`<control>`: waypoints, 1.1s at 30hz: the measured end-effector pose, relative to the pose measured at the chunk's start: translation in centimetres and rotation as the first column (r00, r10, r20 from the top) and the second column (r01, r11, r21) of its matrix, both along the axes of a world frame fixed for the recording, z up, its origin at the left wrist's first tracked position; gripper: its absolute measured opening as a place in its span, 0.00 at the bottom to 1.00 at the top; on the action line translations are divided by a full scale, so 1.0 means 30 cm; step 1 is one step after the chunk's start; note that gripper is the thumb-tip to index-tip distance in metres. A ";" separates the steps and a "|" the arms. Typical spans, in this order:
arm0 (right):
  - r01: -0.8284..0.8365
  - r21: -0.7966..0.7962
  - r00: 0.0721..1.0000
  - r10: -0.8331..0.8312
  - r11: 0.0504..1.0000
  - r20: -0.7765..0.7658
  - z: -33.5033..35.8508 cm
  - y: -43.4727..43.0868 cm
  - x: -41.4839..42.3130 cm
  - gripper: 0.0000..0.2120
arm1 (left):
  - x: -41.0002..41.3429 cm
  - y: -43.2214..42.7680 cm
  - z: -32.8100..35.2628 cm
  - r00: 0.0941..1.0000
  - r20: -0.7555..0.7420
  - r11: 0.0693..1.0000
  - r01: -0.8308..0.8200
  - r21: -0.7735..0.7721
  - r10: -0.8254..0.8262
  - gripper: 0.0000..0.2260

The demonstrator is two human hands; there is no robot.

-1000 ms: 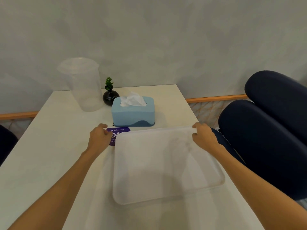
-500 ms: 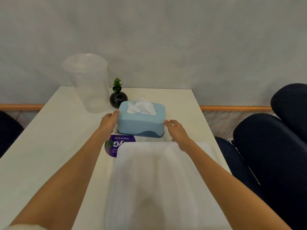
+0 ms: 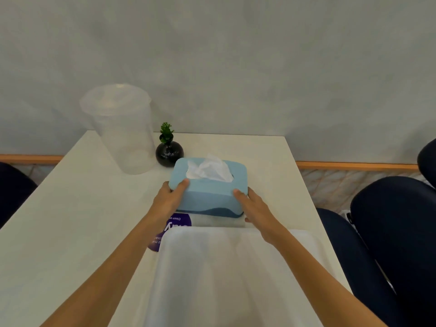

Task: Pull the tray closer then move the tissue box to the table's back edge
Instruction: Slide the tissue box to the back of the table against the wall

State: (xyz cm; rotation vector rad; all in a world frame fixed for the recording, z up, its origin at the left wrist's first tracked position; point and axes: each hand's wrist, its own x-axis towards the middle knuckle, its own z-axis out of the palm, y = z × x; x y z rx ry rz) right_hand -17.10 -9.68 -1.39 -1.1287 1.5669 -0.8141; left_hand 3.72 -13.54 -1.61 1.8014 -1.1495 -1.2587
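Far left: dark chair edge beside the table, a white, matte, rectangular top butted against a grey wall. Back-left corner holds a clear plastic tumbler, tall, tapered, translucent, standing with its wide end up. Just right of it is a small black round vase with a green sprig, close behind the box's back-left corner and standing between that corner and the back edge.

Left hand clamps the left end of the tissue box, thumb on the top edge, fingers wrapped round the side. Purple round sticker is on the tabletop under that wrist, partly covered by the tray.

Tissue box sits mid-table, right of centre, just beyond the tray's far rim. Light blue, rounded corners, smooth shell, darker blue wavy band at the base, white tissue sticking out of the top slot. Long axis runs left-right, slot faces up.

Tray is at the near edge, white, translucent, rounded rim, both forearms crossing over it.

Right hand grips the box's right end, thumb on the top corner, the rest of its fingers hidden.

Far right: navy padded chairs.
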 end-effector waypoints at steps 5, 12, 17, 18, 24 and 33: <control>0.038 -0.070 0.999 -0.040 0.997 -0.025 0.045 -0.052 -0.110 0.23 | -0.114 -0.053 0.049 0.999 -0.034 0.993 0.030 -0.117 -0.034 0.26; 0.099 -0.128 0.993 -0.107 0.987 -0.058 0.136 -0.296 -0.266 0.25 | -0.269 -0.285 0.133 0.990 -0.133 0.987 0.018 -0.158 -0.040 0.26; 0.119 -0.062 0.991 -0.123 0.991 -0.054 0.123 -0.461 -0.363 0.26 | -0.379 -0.435 0.108 0.993 -0.113 0.995 0.025 -0.098 -0.036 0.27; 0.126 -0.046 0.990 -0.129 0.991 -0.051 0.114 -0.484 -0.375 0.26 | -0.397 -0.457 0.099 0.993 -0.110 0.996 0.027 -0.086 -0.036 0.27; 0.169 -0.005 0.984 -0.169 0.986 -0.059 0.038 -0.579 -0.425 0.25 | -0.462 -0.553 0.027 0.995 -0.082 0.998 0.060 -0.028 -0.062 0.28; 0.224 -0.032 0.972 -0.225 0.974 -0.062 -0.023 -0.656 -0.456 0.23 | -0.521 -0.607 -0.029 0.997 -0.026 0.991 0.076 -0.113 -0.079 0.27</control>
